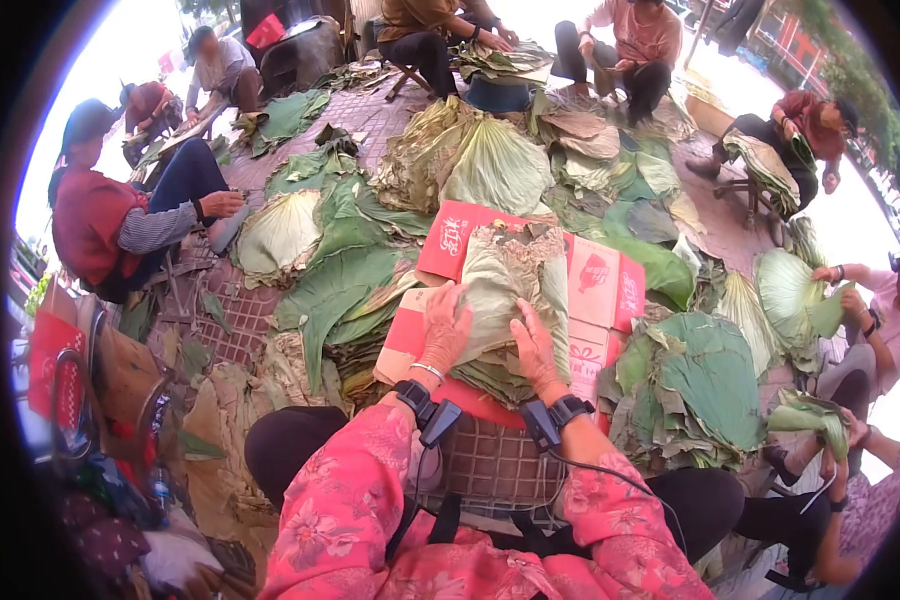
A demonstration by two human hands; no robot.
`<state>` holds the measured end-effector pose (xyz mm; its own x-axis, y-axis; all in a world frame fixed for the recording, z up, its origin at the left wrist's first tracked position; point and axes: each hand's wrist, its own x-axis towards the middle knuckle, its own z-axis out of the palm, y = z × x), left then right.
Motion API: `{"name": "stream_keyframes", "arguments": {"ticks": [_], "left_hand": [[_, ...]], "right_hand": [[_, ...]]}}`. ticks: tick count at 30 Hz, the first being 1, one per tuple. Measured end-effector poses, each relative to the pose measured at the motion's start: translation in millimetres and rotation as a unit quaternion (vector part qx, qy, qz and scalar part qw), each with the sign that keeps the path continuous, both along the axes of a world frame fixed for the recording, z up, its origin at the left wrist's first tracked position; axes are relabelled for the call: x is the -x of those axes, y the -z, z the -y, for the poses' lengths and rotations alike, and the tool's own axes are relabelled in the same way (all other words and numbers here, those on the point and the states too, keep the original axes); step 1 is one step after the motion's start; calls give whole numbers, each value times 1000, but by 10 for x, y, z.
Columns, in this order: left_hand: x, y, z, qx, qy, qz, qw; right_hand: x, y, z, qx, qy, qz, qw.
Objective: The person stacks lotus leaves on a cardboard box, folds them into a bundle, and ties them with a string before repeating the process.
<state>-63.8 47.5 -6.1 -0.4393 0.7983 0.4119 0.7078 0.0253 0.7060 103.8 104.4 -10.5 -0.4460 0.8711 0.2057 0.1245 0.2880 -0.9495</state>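
Observation:
A stack of pale, dried folded leaves (515,280) lies on a flattened red cardboard box (595,290) in front of me. My left hand (445,325) rests at the left edge of the stack, fingers apart and pointing forward. On the stack's near right part lies my right hand (536,348), its fingers spread and flat on the leaves. Neither hand is closed round anything. Both wrists carry black strapped devices, and a cable runs from the right one.
Large green leaves (340,250) lie in heaps left of the box, with another green pile (708,375) at right. Broad pale leaves (495,165) stand beyond it. Several seated people handle leaves around the paved ground (240,310). A wooden chair (120,375) is at left.

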Motion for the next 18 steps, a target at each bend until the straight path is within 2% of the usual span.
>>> {"name": "stream_keyframes", "arguments": {"ticks": [1,3,6,7,8,10,12,15,18], "left_hand": [[15,-46,75,47,-14,106,993],[44,-161,215,135,-49,311,940],[-41,-105,256,141,-6,243,960],[-76,-62,273,110,11,127,986],[-142,-9,298,125,9,10,992],[-325,-65,330,146,4,-223,964],[-338,-50,343,206,30,-195,958],[-394,-56,337,234,24,-186,954],[-455,-51,336,214,0,-195,957]], "right_hand": [[-7,4,-7,16,3,-27,999],[-19,-2,-8,47,6,-53,997],[-30,-25,-31,94,6,-98,991],[-38,-22,-45,118,6,-120,986],[-44,-19,-66,142,5,-141,980],[-43,-52,-107,167,2,-175,970],[-76,-102,-132,171,0,-199,965],[-160,-207,-203,0,102,-17,995],[-141,-265,-221,-274,104,74,953]]}}
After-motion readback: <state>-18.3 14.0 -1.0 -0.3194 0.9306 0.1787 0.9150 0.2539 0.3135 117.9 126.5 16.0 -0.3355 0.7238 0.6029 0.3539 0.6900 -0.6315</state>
